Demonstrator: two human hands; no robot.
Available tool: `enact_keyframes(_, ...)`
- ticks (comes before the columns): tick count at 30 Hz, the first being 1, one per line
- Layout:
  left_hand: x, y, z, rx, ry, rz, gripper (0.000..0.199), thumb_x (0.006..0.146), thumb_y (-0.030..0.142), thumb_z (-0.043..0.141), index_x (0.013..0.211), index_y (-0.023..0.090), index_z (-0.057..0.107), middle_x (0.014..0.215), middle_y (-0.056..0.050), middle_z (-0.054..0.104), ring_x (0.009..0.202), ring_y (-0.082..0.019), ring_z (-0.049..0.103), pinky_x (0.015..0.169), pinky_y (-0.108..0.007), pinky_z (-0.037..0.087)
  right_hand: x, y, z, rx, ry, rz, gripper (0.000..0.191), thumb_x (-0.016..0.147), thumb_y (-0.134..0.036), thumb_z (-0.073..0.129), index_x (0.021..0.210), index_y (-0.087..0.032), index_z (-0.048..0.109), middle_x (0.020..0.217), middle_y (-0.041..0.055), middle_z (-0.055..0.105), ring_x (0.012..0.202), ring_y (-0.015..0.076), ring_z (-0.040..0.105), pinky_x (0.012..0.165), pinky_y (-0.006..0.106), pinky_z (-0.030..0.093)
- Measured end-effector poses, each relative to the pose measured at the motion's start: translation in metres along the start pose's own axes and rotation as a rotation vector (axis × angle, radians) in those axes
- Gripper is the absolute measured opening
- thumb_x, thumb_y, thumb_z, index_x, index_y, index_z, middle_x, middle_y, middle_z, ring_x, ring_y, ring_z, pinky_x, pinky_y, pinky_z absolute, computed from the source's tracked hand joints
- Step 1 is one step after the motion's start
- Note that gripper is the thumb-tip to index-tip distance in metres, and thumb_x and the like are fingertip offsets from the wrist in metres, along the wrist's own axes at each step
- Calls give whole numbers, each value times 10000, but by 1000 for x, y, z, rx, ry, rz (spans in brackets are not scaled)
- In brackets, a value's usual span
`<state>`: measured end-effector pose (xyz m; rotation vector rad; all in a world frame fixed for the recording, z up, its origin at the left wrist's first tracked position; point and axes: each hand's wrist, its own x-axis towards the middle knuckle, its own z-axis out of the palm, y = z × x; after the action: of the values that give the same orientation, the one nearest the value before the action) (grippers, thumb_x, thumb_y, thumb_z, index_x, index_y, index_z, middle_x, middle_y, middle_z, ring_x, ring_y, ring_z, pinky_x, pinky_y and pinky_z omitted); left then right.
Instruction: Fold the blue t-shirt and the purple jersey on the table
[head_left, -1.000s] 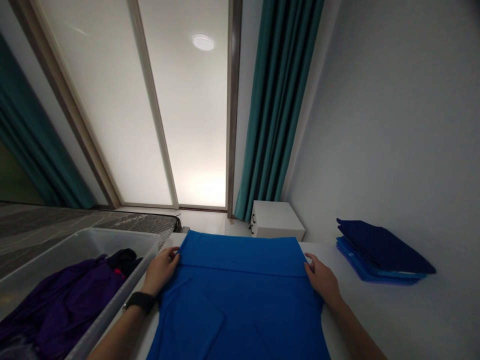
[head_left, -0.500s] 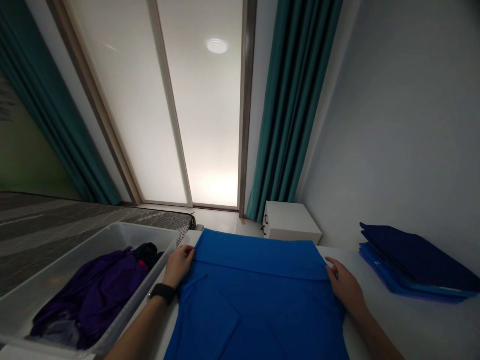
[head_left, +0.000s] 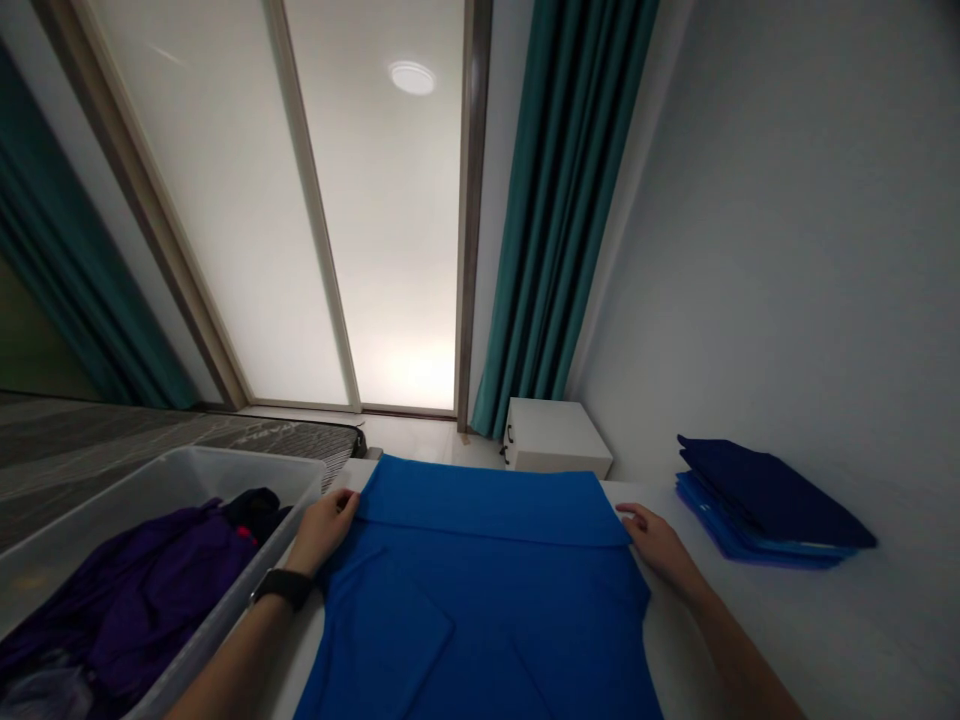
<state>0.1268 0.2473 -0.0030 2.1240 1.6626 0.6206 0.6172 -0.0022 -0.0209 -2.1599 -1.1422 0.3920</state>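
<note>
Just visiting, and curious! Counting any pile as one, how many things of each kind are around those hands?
blue garment: 1
stack of folded blue garments: 1
clear plastic bin: 1
white bedside cabinet: 1
left hand and right hand: 2
Total: 6

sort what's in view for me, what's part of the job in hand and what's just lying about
In hand:
bright blue cloth garment
left hand
right hand

Lying about:
stack of folded dark blue garments
clear plastic bin
crumpled purple clothes
white bedside cabinet
</note>
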Motion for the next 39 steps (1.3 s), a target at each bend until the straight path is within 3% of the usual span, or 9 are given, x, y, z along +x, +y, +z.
enact_keyframes(7,0,1,-1,1,-41,11,358,780,448,463,876,161,654,819,-88,720,775,-244,661,687,-295,452,1,-8,2,-95,-87,-31,414,789,-330,444,1122,-169,629,683,8,618,657,189,596,617,270,419)
enact_keyframes(14,5,6,-1,46,-71,-24,371,815,488,451,843,180,656,841,-82,722,776,-240,660,654,-290,439,11,-7,7,-120,-68,13,462,815,-288,457,1231,-125,573,696,11,606,652,178,576,633,268,415)
enact_keyframes(20,25,22,-11,-73,-28,13,291,765,424,492,696,178,633,707,-59,701,730,-236,653,644,-285,452,31,-27,-6,91,-132,-44,470,755,-232,469,1195,-120,592,582,-43,521,552,146,512,553,244,387)
enact_keyframes(24,34,31,-19,-194,68,19,371,798,483,438,768,169,635,751,-49,704,763,-225,651,674,-279,472,38,-39,-15,110,54,-73,449,836,-307,402,1221,-141,561,623,-32,520,602,153,530,578,250,386)
enact_keyframes(27,30,25,-17,-198,50,40,379,781,500,458,799,164,634,746,-50,696,754,-224,649,674,-281,467,31,-31,-8,-42,122,-65,413,825,-299,412,1179,-169,580,575,-49,491,566,163,518,577,264,370)
enact_keyframes(32,17,6,-6,-98,-67,-14,325,756,453,489,817,168,632,746,-51,694,727,-229,651,637,-285,447,17,-8,5,-154,-22,-57,369,803,-254,437,1123,-187,609,609,-35,542,608,170,553,603,259,381)
enact_keyframes(39,10,1,-3,-19,-40,7,318,799,443,462,904,181,610,789,-50,694,743,-226,655,639,-286,445,15,-7,6,-209,-2,-53,393,813,-266,466,1173,-185,601,659,-20,591,634,165,573,607,245,368)
